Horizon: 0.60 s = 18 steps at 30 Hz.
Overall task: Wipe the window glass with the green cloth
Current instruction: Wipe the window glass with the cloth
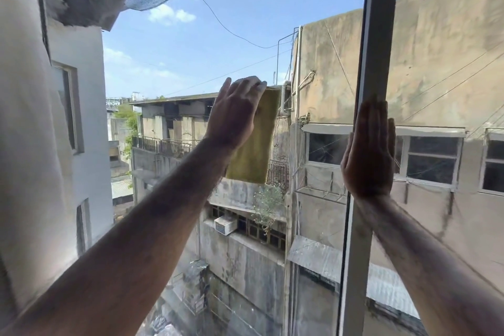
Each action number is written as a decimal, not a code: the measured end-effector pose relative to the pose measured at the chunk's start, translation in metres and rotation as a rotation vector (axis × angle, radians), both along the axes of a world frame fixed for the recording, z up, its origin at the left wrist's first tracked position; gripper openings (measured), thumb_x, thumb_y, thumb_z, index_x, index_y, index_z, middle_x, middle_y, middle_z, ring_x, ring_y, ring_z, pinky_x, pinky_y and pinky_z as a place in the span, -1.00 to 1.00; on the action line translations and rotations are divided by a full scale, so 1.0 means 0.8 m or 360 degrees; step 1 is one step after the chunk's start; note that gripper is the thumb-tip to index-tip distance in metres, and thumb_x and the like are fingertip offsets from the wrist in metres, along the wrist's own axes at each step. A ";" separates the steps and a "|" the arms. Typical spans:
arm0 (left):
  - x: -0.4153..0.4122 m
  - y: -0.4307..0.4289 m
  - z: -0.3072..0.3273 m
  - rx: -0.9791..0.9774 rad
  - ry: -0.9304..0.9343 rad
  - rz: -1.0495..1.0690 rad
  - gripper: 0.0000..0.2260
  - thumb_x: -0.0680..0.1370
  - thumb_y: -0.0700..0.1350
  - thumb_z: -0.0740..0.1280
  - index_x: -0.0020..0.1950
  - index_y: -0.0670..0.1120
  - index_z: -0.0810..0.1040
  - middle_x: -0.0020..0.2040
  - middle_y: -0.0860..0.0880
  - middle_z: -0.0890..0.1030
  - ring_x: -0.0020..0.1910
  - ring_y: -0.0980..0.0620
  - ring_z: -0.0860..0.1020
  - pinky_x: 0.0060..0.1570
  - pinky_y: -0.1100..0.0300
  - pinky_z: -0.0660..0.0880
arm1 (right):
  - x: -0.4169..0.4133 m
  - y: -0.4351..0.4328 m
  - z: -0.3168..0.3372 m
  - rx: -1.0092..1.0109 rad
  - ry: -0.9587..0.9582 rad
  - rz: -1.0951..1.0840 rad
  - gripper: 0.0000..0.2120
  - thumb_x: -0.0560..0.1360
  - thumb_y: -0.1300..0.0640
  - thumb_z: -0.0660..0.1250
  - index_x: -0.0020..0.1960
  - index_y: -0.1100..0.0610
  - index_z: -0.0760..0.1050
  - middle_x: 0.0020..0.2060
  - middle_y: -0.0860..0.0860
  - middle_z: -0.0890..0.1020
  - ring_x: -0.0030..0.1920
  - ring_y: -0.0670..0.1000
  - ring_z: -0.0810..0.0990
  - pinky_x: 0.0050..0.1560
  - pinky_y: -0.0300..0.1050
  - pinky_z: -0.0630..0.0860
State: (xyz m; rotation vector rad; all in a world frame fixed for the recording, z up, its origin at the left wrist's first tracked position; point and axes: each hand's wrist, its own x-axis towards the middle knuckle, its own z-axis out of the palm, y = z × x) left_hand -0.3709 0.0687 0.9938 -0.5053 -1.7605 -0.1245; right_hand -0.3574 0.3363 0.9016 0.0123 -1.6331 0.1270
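Fingers [246, 87] of my left hand [234, 114] lie close together and flat over the top of the green cloth [255, 142], pressing it against the window glass [207, 43]; those of my right hand [369, 153] are straight and closed side by side, palm flat where the pane meets the upright window frame [373, 49]; the glass fills most of my view, with grey concrete buildings [436, 76] and blue sky beyond it; the frame runs top to bottom at right; the cloth hangs as a long strip below my left palm, its lower edge free; smallest, a white air-conditioner box [225, 224] sits on a ledge far below.
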 end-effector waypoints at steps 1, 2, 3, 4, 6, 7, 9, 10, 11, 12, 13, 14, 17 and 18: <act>0.001 0.001 0.002 -0.0005 -0.0008 -0.0001 -0.44 0.49 -0.49 0.31 0.48 -0.17 0.48 0.35 -0.19 0.61 0.36 -0.15 0.56 0.56 -0.14 0.34 | -0.001 0.001 0.000 0.0002 -0.0004 -0.0002 -0.36 0.66 0.39 0.08 0.71 0.27 0.02 0.72 0.20 0.08 0.73 0.17 0.05 0.72 0.22 0.11; 0.003 0.001 0.003 -0.0011 -0.0025 -0.0003 -0.47 0.49 -0.48 0.33 0.44 -0.18 0.51 0.27 -0.18 0.65 0.29 -0.17 0.59 0.49 -0.12 0.44 | -0.001 0.001 0.000 -0.0001 -0.0011 -0.0001 -0.35 0.66 0.40 0.09 0.71 0.26 0.00 0.72 0.19 0.07 0.74 0.16 0.04 0.72 0.22 0.11; 0.005 0.002 0.004 -0.0022 -0.0049 0.0001 -0.49 0.49 -0.46 0.34 0.41 -0.17 0.54 0.21 -0.18 0.67 0.24 -0.18 0.60 0.40 -0.11 0.52 | -0.002 0.002 0.001 -0.0008 -0.0021 0.0005 -0.34 0.66 0.40 0.09 0.71 0.26 -0.01 0.73 0.19 0.06 0.74 0.14 0.02 0.72 0.22 0.09; 0.007 0.001 0.006 -0.0042 -0.0077 0.0005 -0.52 0.49 -0.44 0.34 0.39 -0.17 0.56 0.18 -0.18 0.67 0.21 -0.18 0.61 0.31 -0.11 0.56 | -0.002 0.003 0.001 -0.0011 -0.0034 0.0011 -0.34 0.66 0.41 0.09 0.72 0.25 -0.02 0.73 0.18 0.04 0.74 0.13 0.00 0.73 0.21 0.08; 0.014 -0.001 0.011 -0.0082 -0.0139 -0.0009 -0.56 0.49 -0.43 0.34 0.35 -0.18 0.58 0.16 -0.18 0.67 0.16 -0.19 0.63 0.20 -0.13 0.61 | -0.002 0.003 0.000 -0.0005 -0.0046 0.0013 -0.36 0.68 0.36 0.09 0.72 0.25 -0.02 0.73 0.18 0.04 0.74 0.13 0.00 0.73 0.20 0.06; 0.017 -0.001 0.014 -0.0089 -0.0176 -0.0018 -0.57 0.49 -0.43 0.33 0.34 -0.19 0.59 0.16 -0.19 0.67 0.14 -0.20 0.64 0.15 -0.13 0.64 | -0.001 0.003 0.001 -0.0002 -0.0050 0.0011 -0.40 0.71 0.30 0.08 0.71 0.25 -0.02 0.73 0.18 0.04 0.74 0.13 0.00 0.74 0.19 0.06; 0.025 -0.003 0.019 -0.0087 -0.0244 -0.0037 -0.59 0.50 -0.42 0.34 0.33 -0.21 0.59 0.15 -0.21 0.66 0.11 -0.20 0.65 0.09 -0.12 0.67 | 0.003 0.004 0.002 0.0007 -0.0078 0.0009 -0.44 0.77 0.11 0.03 0.72 0.25 -0.01 0.73 0.18 0.06 0.74 0.14 0.02 0.73 0.20 0.08; 0.028 -0.003 0.019 -0.0068 -0.0256 -0.0052 -0.60 0.50 -0.41 0.35 0.32 -0.21 0.60 0.14 -0.21 0.65 0.09 -0.20 0.66 0.07 -0.10 0.68 | 0.004 0.004 0.002 0.0009 -0.0098 0.0019 -0.42 0.78 0.04 0.02 0.72 0.25 -0.01 0.73 0.18 0.06 0.74 0.15 0.02 0.73 0.20 0.09; 0.031 -0.004 0.018 -0.0040 -0.0264 -0.0071 -0.61 0.49 -0.40 0.36 0.31 -0.21 0.60 0.13 -0.21 0.64 0.08 -0.20 0.66 0.04 -0.08 0.69 | 0.005 0.005 0.003 0.0009 -0.0113 0.0034 -0.39 0.78 -0.01 0.04 0.71 0.25 -0.01 0.73 0.19 0.07 0.74 0.16 0.03 0.72 0.21 0.10; 0.034 -0.006 0.017 -0.0008 -0.0270 -0.0091 -0.61 0.49 -0.40 0.37 0.30 -0.21 0.60 0.12 -0.20 0.64 0.07 -0.18 0.66 0.03 -0.05 0.69 | 0.007 0.004 0.004 0.0006 -0.0127 0.0051 -0.36 0.77 -0.04 0.09 0.71 0.26 0.00 0.72 0.19 0.08 0.73 0.17 0.05 0.71 0.23 0.11; 0.038 -0.008 0.016 0.0036 -0.0278 -0.0117 -0.63 0.48 -0.39 0.38 0.29 -0.22 0.59 0.12 -0.20 0.64 0.05 -0.17 0.67 0.01 -0.02 0.69 | 0.011 0.002 0.006 -0.0012 -0.0138 0.0074 -0.33 0.76 -0.06 0.13 0.71 0.27 0.00 0.72 0.20 0.09 0.73 0.18 0.06 0.71 0.24 0.12; 0.043 -0.011 0.016 0.0087 -0.0299 -0.0153 -0.64 0.48 -0.38 0.40 0.27 -0.23 0.58 0.11 -0.21 0.64 0.04 -0.17 0.66 -0.01 0.01 0.68 | 0.015 0.000 0.008 -0.0044 -0.0154 0.0115 -0.30 0.75 -0.08 0.15 0.71 0.27 0.01 0.72 0.21 0.09 0.73 0.18 0.06 0.71 0.24 0.12; 0.058 -0.021 0.015 0.0213 -0.0456 -0.0311 -0.70 0.46 -0.38 0.41 0.18 -0.25 0.53 0.06 -0.24 0.66 -0.02 -0.19 0.64 -0.12 0.06 0.59 | 0.041 -0.016 0.018 -0.0007 -0.0193 0.0281 -0.24 0.70 -0.18 0.21 0.68 0.29 0.10 0.71 0.23 0.12 0.72 0.19 0.11 0.72 0.16 0.10; 0.063 -0.023 0.012 0.0256 -0.0522 -0.0369 -0.72 0.47 -0.37 0.40 0.16 -0.24 0.51 0.03 -0.24 0.67 -0.05 -0.18 0.64 -0.16 0.06 0.60 | 0.051 -0.023 0.022 0.0115 -0.0229 0.0356 -0.23 0.68 -0.20 0.22 0.67 0.29 0.16 0.70 0.23 0.15 0.71 0.19 0.15 0.71 0.14 0.14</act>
